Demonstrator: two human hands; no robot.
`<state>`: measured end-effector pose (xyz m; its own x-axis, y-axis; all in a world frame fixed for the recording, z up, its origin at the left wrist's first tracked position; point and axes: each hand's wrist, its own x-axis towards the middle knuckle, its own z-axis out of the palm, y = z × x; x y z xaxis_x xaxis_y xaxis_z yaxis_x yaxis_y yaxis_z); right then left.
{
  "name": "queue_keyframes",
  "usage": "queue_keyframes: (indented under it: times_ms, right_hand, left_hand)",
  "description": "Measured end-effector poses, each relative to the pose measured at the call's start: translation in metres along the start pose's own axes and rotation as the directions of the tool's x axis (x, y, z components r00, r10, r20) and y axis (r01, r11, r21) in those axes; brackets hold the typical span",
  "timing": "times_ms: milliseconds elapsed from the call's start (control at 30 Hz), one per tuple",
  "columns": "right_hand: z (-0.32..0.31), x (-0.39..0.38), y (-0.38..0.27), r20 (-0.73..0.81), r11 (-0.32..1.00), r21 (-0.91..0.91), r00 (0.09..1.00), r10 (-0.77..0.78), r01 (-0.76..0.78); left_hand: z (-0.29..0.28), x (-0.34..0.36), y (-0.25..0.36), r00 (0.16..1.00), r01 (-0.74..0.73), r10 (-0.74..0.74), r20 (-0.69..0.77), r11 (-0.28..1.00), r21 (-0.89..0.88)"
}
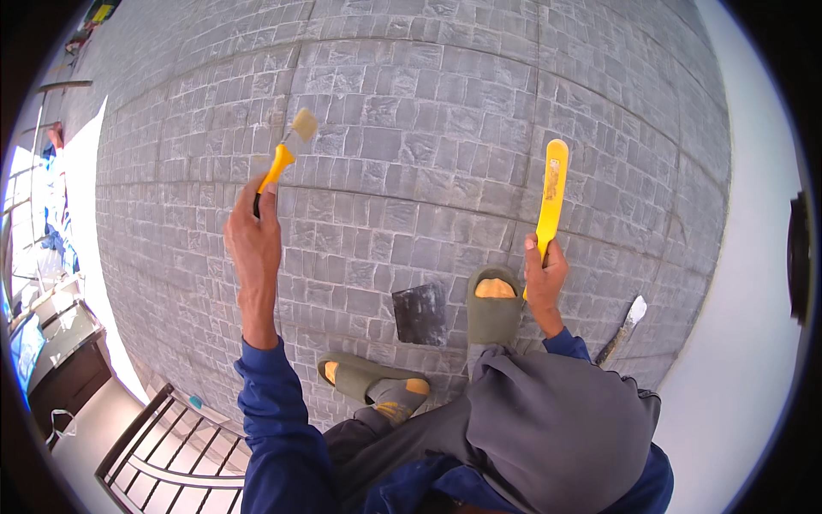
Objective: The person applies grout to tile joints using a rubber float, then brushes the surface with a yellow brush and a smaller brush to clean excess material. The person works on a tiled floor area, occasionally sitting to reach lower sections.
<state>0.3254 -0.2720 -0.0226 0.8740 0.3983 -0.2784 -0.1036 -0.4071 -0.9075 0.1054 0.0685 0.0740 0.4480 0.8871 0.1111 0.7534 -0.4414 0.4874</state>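
Observation:
My left hand (257,224) is closed around the black end of a small brush-like tool (276,163). It has a yellow and black handle, a thin metal neck and a pale, slightly blurred head pointing away from me. On the right, my right hand (545,276) grips a long yellow tool (555,188) with a flat, rounded head and a worn brown patch. Its underside is hidden. Both tools are held up over grey block-patterned paving (411,154). Between my hands and nearer to me lies a dark square plate (419,314) with whitish smears.
An old brush (623,330) with a white-coated tip lies at the right, near a white wall (753,283). Olive slides (494,321) are on my feet. A dark metal railing (175,445) stands at lower left, below a dark cabinet (68,364).

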Motion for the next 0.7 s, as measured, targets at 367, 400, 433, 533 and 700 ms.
queue_keyframes:
  times_ms: [367,400,433,533,700]
  right_hand:
    - [-0.008,0.008,-0.022,0.262,0.957,-0.230,0.958,-0.116,0.179]
    - [-0.008,0.009,-0.023,0.308,0.938,-0.274,0.943,-0.124,0.213]
    - [-0.008,0.009,-0.024,0.336,0.916,-0.318,0.933,-0.132,0.244]
    - [-0.006,0.007,-0.026,0.428,0.826,-0.381,0.871,-0.242,0.417]
    - [0.006,0.005,-0.031,0.546,0.649,-0.378,0.725,-0.420,0.661]
  left_hand:
    - [0.001,-0.004,-0.079,0.979,0.190,-0.202,0.009,0.934,0.303]
    - [-0.025,0.007,-0.101,0.962,0.270,-0.257,-0.093,0.836,0.478]
    - [-0.048,0.013,-0.117,0.945,0.327,-0.287,-0.157,0.823,0.464]
    - [-0.073,-0.003,-0.127,0.999,0.050,-0.048,-0.014,0.944,0.325]
    - [-0.069,-0.073,-0.119,0.897,0.233,-0.206,0.390,0.972,-0.025]
